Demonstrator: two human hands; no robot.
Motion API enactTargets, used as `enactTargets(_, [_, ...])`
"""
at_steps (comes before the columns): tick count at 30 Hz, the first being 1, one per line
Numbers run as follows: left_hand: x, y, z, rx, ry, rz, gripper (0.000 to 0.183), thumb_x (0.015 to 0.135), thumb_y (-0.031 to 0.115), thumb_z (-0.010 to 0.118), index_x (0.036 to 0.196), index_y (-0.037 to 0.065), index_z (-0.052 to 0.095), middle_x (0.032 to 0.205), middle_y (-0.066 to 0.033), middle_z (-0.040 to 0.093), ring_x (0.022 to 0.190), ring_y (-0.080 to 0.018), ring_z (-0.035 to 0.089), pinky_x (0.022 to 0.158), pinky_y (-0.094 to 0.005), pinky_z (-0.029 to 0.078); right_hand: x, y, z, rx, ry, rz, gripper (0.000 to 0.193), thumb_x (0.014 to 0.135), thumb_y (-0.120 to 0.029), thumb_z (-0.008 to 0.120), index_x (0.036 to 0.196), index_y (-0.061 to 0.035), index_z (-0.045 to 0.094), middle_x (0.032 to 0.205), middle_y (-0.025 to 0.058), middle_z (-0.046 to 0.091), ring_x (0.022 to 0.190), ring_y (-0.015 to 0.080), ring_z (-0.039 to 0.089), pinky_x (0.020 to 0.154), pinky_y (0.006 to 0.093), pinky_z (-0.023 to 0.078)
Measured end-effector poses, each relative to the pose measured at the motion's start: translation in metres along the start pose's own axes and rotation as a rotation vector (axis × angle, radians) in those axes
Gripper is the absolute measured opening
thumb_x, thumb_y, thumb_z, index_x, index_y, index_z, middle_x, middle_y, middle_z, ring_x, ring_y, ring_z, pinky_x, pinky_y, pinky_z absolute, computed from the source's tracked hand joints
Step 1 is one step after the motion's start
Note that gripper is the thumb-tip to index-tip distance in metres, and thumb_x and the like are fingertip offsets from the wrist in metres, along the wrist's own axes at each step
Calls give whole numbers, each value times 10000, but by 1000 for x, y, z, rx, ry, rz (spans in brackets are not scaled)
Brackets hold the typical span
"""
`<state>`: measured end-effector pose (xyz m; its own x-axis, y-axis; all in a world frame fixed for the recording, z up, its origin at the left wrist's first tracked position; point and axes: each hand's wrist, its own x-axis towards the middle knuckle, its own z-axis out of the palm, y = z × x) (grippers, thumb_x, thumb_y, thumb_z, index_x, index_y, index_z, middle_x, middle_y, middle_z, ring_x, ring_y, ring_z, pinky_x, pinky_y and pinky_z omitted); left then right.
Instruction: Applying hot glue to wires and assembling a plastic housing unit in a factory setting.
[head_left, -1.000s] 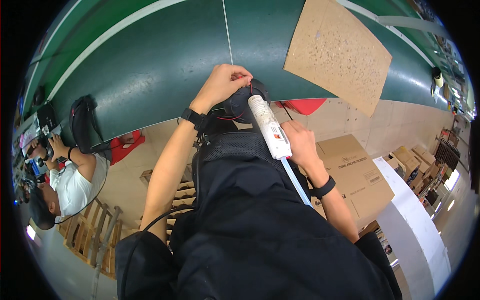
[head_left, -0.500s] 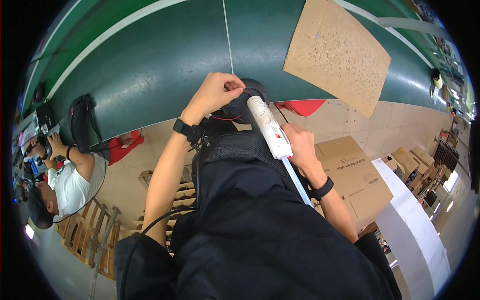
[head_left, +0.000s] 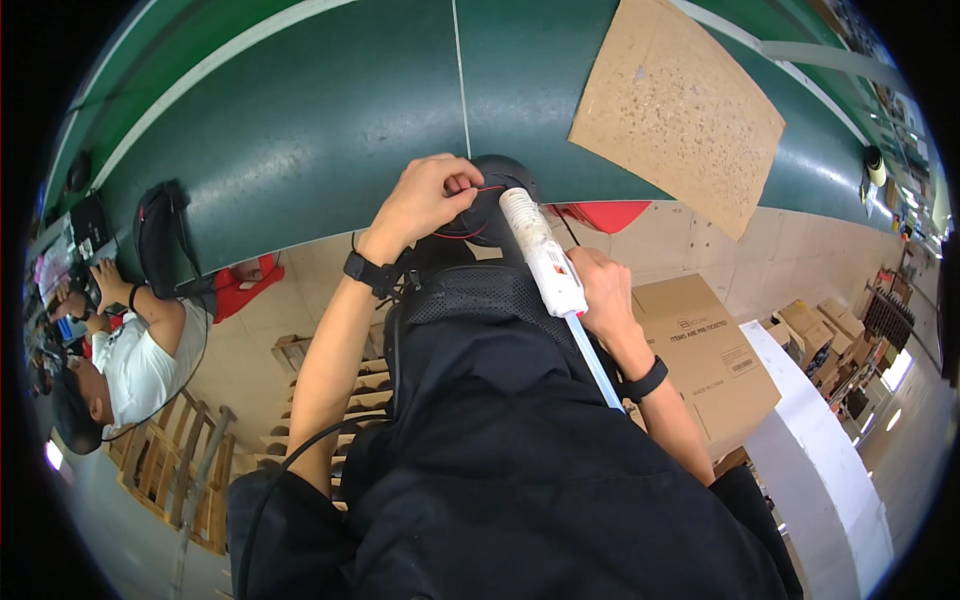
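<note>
At the bench edge, my left hand (head_left: 422, 204) is closed in a pinch on a thin red wire (head_left: 492, 188). The wire runs over a round black part (head_left: 512, 176) that looks like an ear cup; a second black part beneath is partly covered by my hand. My right hand (head_left: 604, 290) grips a stained white hot glue gun (head_left: 546, 258), its fingers mostly hidden behind the body. Its front end points at the black parts, close to the red wire. A pale bluish glue stick (head_left: 598, 368) sticks out of its rear.
A glue-spotted cardboard sheet (head_left: 680, 110) lies on the green bench (head_left: 330, 110), overhanging its edge. Beside my right forearm stands a large carton (head_left: 700, 350). Another person (head_left: 145, 365) works at the far left, near a black bag (head_left: 165, 240).
My left hand has drawn back slightly to the left and down, showing more of the red wire. The right hand and the glue gun stay almost in place.
</note>
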<state>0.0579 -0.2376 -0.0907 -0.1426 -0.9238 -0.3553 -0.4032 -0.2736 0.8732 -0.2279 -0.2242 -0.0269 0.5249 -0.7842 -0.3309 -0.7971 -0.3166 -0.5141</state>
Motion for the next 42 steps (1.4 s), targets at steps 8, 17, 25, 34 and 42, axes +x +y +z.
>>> enactTargets(8, [-6, -37, 7, -26, -69, -353, 609, 895, 288, 725, 1422, 67, 515, 1171, -234, 685, 874, -210, 720, 697, -331, 583, -4, 3, -8, 122, -46, 43, 209, 767, -203, 704, 870, -37, 631, 805, 160, 649, 796, 373, 648, 665, 466, 499])
enactTargets(17, [-4, -10, 7, -46, 326, -267, 527, 953, 344, 664, 1324, -21, 581, 1104, -257, 708, 858, -277, 740, 749, -346, 579, -4, 15, -8, 317, 21, 29, 287, 737, -187, 705, 961, -18, 641, 833, 185, 625, 799, 400, 631, 677, 454, 497])
enactTargets(25, [-16, 20, -17, 181, -58, -169, 299, 968, 247, 637, 885, -32, 706, 656, -104, 633, 572, -176, 541, 572, -348, 444, 15, 16, -20, 266, -69, -62, 277, 728, -218, 716, 906, -19, 639, 819, 189, 628, 793, 406, 627, 670, 455, 494])
enactTargets(34, [49, 15, -10, 0, 40, -76, 365, 961, 295, 641, 825, -39, 697, 606, -129, 608, 531, -215, 547, 547, -374, 423, 31, 5, -23, 145, -117, -110, 238, 728, -212, 726, 857, -38, 628, 807, 173, 637, 792, 393, 639, 665, 464, 497])
enactTargets(42, [50, 11, -6, -36, 37, -120, 361, 967, 292, 636, 834, -38, 697, 608, -107, 599, 528, -189, 507, 542, -355, 405, 38, 2, -26, 103, -142, -110, 220, 732, -198, 727, 844, -39, 623, 803, 167, 638, 789, 384, 641, 660, 468, 495])
